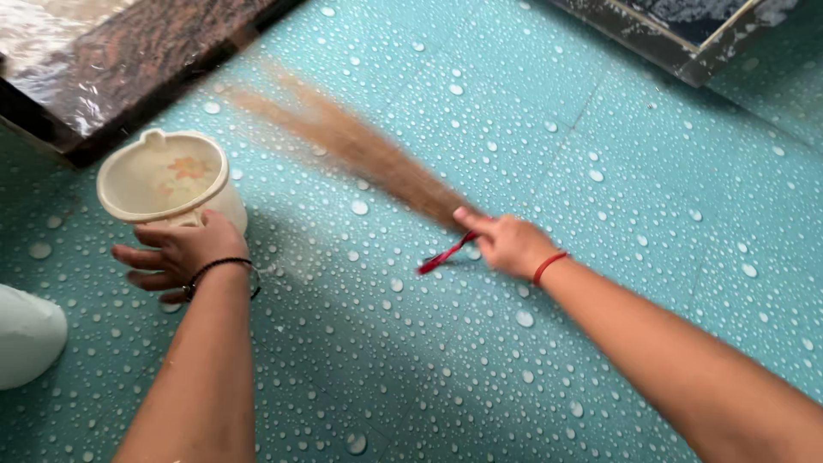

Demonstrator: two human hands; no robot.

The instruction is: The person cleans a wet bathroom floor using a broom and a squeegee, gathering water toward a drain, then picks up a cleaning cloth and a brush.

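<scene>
- Head view, looking straight down at a teal floor patterned all over with white droplet shapes.
- The right hand is out in front, fingers wrapped around the bound end of a brown grass broom, index finger stretched along the handle.
- The broom's bristles fan away up and to the left, smeared by motion blur, low over the floor; whether the tips touch the floor cannot be told.
- A red cord hangs from the broom's grip end, just under the right hand, trailing toward the floor.
- A red thread band sits on the right wrist.
- The left hand is closed on the handle of a cream plastic mug, fingers curled around it, thumb side toward the rim.
- The mug is tipped toward the camera, so its pale inside shows, with a faint orange flower print on the wall.
- A black bead bracelet circles the left wrist.
- The mug sits well to the left of the broom, the two hands clearly apart.
- Top left, a dark speckled stone slab edges the floor, just beyond the mug.
- Top right, the corner of a dark frame cuts into view.
- At the far left edge, a rounded white object rests on the floor, near the left forearm.
</scene>
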